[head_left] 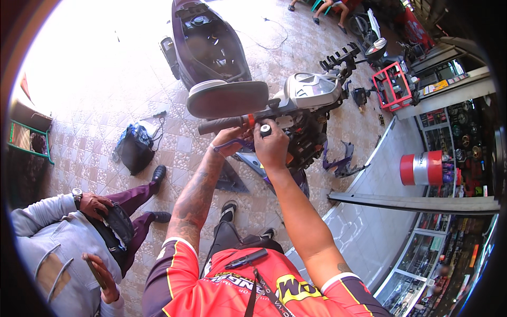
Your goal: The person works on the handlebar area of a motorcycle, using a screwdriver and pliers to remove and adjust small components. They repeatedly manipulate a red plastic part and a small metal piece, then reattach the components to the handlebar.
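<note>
A partly stripped motor scooter (311, 90) stands ahead, with bare mechanisms below its white handlebar housing. My left hand (229, 141) is closed at the underside of the handlebar, beside the black rubber grip (214, 126) and a purple lever (238, 146); what its fingers hold is partly hidden. My right hand (272, 145) is closed around a short black cylindrical tool (265, 130) with a pale end, against the handlebar beside a red collar (251, 120). An oval mirror (227, 100) and the detached-looking seat compartment area (206, 45) are above both hands.
At left a person (63, 243) in a grey hoodie stands close, holding a phone. A black bag (134, 153) and loose purple panels (343, 161) lie on the tiled floor. Right are a red crate (391, 87), red drum (421, 168) and glass display cases (443, 248). Other people's legs (338, 16) show behind.
</note>
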A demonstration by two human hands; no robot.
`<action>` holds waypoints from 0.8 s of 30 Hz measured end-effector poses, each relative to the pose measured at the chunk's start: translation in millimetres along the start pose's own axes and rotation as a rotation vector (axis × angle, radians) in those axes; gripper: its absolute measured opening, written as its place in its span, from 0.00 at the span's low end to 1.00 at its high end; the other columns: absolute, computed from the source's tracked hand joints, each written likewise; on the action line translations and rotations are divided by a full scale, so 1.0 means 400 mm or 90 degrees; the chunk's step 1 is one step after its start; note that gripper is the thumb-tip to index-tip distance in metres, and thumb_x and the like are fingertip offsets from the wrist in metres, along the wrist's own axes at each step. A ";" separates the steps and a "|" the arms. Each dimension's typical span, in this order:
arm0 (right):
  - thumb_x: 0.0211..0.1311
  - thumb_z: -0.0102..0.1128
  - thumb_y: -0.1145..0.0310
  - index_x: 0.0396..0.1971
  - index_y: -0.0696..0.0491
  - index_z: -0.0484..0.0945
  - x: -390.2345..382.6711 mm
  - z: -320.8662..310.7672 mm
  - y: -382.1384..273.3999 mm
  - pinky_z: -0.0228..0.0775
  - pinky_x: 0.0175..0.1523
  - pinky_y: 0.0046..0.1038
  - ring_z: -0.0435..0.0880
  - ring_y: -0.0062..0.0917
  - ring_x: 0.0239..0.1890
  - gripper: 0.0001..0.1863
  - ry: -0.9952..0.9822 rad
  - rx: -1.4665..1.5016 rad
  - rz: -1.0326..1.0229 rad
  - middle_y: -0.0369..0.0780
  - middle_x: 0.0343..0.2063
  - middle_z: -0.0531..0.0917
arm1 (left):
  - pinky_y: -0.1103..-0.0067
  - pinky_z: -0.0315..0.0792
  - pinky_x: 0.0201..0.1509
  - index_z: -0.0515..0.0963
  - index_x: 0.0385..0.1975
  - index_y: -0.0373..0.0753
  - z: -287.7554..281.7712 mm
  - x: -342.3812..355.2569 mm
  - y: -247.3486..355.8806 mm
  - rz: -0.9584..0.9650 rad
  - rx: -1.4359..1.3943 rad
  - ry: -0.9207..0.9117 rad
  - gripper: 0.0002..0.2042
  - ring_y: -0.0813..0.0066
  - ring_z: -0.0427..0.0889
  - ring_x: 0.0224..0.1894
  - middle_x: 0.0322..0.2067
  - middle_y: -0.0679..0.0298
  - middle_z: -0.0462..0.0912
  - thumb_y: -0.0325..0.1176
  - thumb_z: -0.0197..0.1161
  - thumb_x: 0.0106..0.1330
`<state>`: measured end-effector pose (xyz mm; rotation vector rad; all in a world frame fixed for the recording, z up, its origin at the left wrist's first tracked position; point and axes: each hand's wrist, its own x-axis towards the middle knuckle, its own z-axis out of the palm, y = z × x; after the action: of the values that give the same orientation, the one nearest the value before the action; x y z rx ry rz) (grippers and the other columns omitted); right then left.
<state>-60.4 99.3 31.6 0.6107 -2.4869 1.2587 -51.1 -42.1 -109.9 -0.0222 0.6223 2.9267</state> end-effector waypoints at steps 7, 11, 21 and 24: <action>0.60 0.70 0.69 0.38 0.57 0.84 0.029 -0.018 -0.021 0.79 0.43 0.41 0.88 0.48 0.37 0.10 -0.068 -0.047 0.040 0.50 0.32 0.87 | 0.71 0.78 0.54 0.76 0.56 0.32 0.005 0.000 0.001 0.014 -0.001 -0.015 0.18 0.71 0.84 0.48 0.49 0.61 0.84 0.37 0.66 0.73; 0.60 0.71 0.67 0.38 0.57 0.86 0.029 -0.022 -0.020 0.80 0.44 0.38 0.89 0.46 0.38 0.11 -0.065 -0.080 0.080 0.49 0.33 0.88 | 0.73 0.78 0.53 0.76 0.56 0.33 0.003 0.002 0.003 0.027 -0.011 -0.046 0.18 0.72 0.83 0.48 0.48 0.62 0.84 0.36 0.66 0.73; 0.63 0.74 0.53 0.34 0.54 0.85 0.105 -0.206 -0.166 0.79 0.42 0.35 0.87 0.29 0.31 0.18 0.005 0.078 0.062 0.38 0.28 0.88 | 0.72 0.77 0.51 0.76 0.58 0.35 0.036 -0.014 0.010 0.048 0.006 -0.017 0.19 0.73 0.82 0.50 0.49 0.63 0.83 0.36 0.68 0.72; 0.75 0.60 0.54 0.33 0.51 0.76 0.184 -0.355 -0.274 0.62 0.22 0.19 0.71 0.13 0.18 0.15 0.078 0.468 0.084 0.33 0.17 0.72 | 0.68 0.77 0.53 0.75 0.60 0.35 0.042 -0.012 0.016 0.033 0.024 -0.015 0.20 0.70 0.82 0.52 0.53 0.60 0.82 0.36 0.66 0.73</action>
<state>-61.6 139.2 221.2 0.4988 -1.9425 2.2026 -46.8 -41.9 -91.7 0.0338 0.6842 2.9593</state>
